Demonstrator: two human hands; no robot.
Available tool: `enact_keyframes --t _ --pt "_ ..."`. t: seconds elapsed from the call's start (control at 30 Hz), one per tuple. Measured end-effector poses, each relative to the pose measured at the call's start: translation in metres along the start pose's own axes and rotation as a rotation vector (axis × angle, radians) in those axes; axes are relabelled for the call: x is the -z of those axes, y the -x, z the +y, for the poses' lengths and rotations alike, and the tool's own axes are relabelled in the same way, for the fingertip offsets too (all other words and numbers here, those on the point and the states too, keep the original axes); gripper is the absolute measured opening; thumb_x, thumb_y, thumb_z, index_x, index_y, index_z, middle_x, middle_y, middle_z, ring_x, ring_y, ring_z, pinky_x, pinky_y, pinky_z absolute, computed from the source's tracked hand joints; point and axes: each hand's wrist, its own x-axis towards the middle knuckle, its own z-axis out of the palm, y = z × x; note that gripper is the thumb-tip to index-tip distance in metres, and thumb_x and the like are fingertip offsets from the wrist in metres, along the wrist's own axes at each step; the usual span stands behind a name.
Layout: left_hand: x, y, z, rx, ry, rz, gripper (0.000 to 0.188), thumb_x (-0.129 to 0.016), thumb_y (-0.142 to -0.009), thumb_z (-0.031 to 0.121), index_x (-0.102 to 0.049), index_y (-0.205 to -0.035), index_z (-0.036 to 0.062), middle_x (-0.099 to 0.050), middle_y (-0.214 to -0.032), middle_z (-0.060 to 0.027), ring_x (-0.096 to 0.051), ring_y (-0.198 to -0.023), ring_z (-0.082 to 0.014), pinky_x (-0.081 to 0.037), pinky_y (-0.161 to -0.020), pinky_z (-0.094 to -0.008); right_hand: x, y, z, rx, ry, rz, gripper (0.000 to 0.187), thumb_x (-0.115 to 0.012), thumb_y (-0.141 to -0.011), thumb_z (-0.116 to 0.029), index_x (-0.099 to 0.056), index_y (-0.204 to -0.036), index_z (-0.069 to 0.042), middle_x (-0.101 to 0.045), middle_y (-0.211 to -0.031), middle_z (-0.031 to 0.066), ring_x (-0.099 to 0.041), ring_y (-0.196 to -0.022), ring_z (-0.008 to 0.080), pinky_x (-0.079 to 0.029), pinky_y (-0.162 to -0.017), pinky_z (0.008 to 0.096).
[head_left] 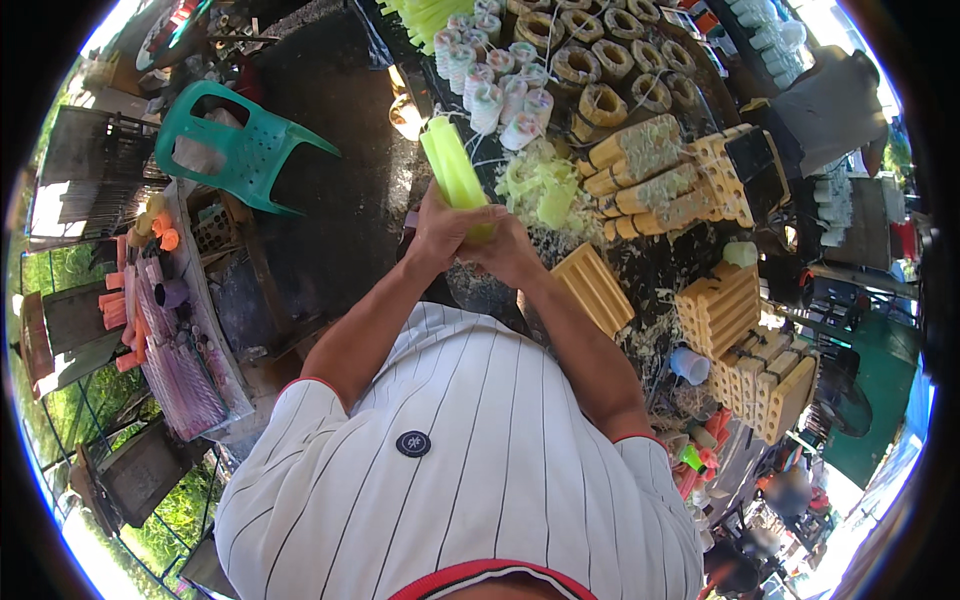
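Note:
Both of my hands are wrapped round a bundle of lime-green candles [453, 165], long and ribbed, held upright in front of my chest with the pale ends pointing away from me. My left hand [437, 232] closes on the lower left side. My right hand [508, 252] grips the near end, its fingers partly hidden. Just right of the candles lies a heap of pale green wax scraps [548, 190] on the dark worktable. A grooved yellow mould half [592, 290] rests beside my right forearm.
White string spools [492, 90] and ring-shaped moulds [602, 105] crowd the far side. Wax-crusted yellow moulds [645, 175] lie to the right, with stacked mould blocks [720, 310] nearer. A green plastic chair [235, 165] and a rack of pink candles [180, 370] are left. Another person [825, 115] stands far right.

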Motion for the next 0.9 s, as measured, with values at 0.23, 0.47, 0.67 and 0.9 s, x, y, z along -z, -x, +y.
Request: enact_keyframes --t 0.23,0.47,0.67,0.9 --pt "0.116 -0.178 0.079 -0.021 -0.240 -0.065 0.048 -0.081 -0.066 0.002 -0.064 -0.110 -0.0021 -0.071 -0.094 -0.0136 -0.071 -0.080 -0.0223 -0.059 -0.077 -0.0382 -0.032 -0.149 -0.056 0.141 -0.062 -0.007 0.069 -0.084 -0.089 -0.024 -0.051 -0.144 0.003 -0.069 -0.124 0.0190 -0.071 -0.111 0.0246 -0.058 -0.095 0.0386" --pt "0.230 -0.464 0.247 -0.231 -0.891 0.026 0.050 -0.083 -0.063 0.005 -0.068 -0.110 -0.0033 -0.072 -0.090 -0.0158 -0.071 -0.073 -0.0263 -0.060 -0.070 -0.0394 -0.018 -0.183 -0.027 -0.237 -0.029 0.105 0.062 -0.078 -0.097 -0.027 -0.054 -0.143 0.007 -0.069 -0.126 0.0185 -0.069 -0.110 0.0197 -0.057 -0.095 0.0334" --pt "0.174 -0.549 0.267 0.055 -0.189 -0.145 0.028 -0.078 -0.074 -0.002 -0.067 -0.100 -0.0033 -0.069 -0.083 -0.0130 -0.070 -0.068 -0.0260 -0.059 -0.062 -0.0395 -0.028 -0.193 -0.023 -0.230 0.054 0.394 0.025 -0.072 -0.100 -0.015 -0.068 -0.117 0.004 -0.072 -0.098 0.0074 -0.067 -0.085 0.0114 -0.055 -0.077 0.0273" --pt "0.100 -0.421 0.240 -0.200 0.071 -0.006 0.035 -0.078 -0.074 -0.011 -0.064 -0.105 -0.0033 -0.070 -0.087 -0.0119 -0.072 -0.073 -0.0231 -0.062 -0.066 -0.0365 0.006 -0.323 -0.218 -0.079 -0.111 0.433 0.030 -0.068 -0.105 -0.026 -0.067 -0.094 0.001 -0.065 -0.075 0.0024 -0.057 -0.063 0.0080 -0.048 -0.056 0.0259"
